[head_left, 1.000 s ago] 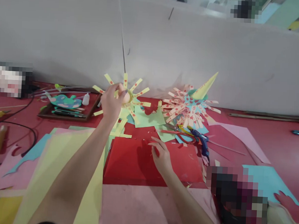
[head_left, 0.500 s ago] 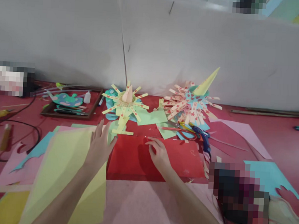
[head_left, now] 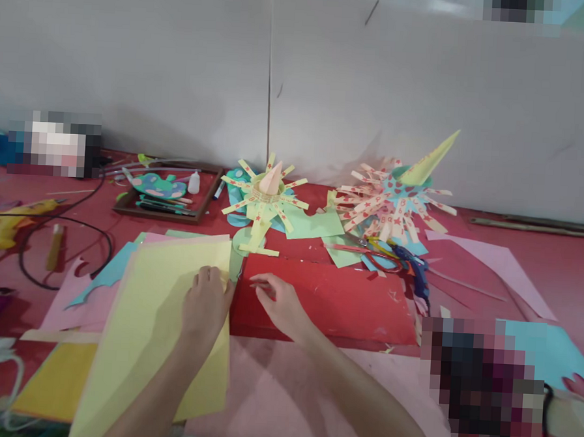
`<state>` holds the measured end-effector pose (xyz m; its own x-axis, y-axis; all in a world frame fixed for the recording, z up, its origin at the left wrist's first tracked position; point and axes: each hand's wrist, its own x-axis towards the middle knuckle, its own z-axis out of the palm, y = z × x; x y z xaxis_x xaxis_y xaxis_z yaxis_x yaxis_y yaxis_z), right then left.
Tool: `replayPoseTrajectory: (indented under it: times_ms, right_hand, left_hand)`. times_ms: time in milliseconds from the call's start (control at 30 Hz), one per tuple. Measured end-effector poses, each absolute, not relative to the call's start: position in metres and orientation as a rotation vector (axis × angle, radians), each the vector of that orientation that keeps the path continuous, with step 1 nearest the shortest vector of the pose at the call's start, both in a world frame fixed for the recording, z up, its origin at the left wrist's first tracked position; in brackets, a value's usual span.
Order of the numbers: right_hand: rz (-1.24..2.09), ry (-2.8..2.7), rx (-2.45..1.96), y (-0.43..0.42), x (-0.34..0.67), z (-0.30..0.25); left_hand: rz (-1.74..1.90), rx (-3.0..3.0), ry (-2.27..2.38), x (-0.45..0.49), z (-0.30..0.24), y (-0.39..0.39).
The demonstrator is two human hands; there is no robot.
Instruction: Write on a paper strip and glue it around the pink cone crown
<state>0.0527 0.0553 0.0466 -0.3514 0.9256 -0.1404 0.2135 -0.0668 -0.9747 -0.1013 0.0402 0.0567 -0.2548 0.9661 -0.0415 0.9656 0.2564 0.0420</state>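
Observation:
My left hand (head_left: pixel 205 305) rests on the right edge of a pale yellow paper sheet (head_left: pixel 154 315), fingers curled over the edge where it meets a red sheet (head_left: pixel 341 302). My right hand (head_left: pixel 278 301) lies on the left end of the red sheet, fingers bent and pinching at its upper edge. Behind them stands a yellow paper sun with a pink cone (head_left: pixel 266 194). A larger pink and blue paper star with a yellow cone (head_left: pixel 395 198) sits to its right.
Scissors (head_left: pixel 368 255) and a blue tool (head_left: pixel 416 271) lie right of the red sheet. A brown tray (head_left: pixel 168 196) with a glue bottle and paper shapes sits back left. A yellow glue gun (head_left: pixel 8 220) and black cable lie far left. Pink paper (head_left: pixel 282 400) covers the front.
My left hand let go of the yellow paper sun, came back toward me and settled on the yellow sheet's edge. My right hand slid left along the red sheet. The view shifted left.

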Motion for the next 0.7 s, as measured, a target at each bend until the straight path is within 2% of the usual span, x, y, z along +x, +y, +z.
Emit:
replayPoseTrajectory:
  times_ms: [333,500,700]
  right_hand:
    - [1.693,-1.446,-1.197,0.053,0.028,0.043]
    - [1.629,-1.456,-1.251,0.053,0.036,0.058]
    - [1.462,-1.454,-1.354,0.059,0.076,0.052]
  left_hand:
    - [0.22,2.071,2.309,-0.098,0.068,0.025]
    - [0.373,2.379,2.078,-0.073,0.069,0.009]
    - [0.692,2.463,1.784,-0.053,0.069,0.012]
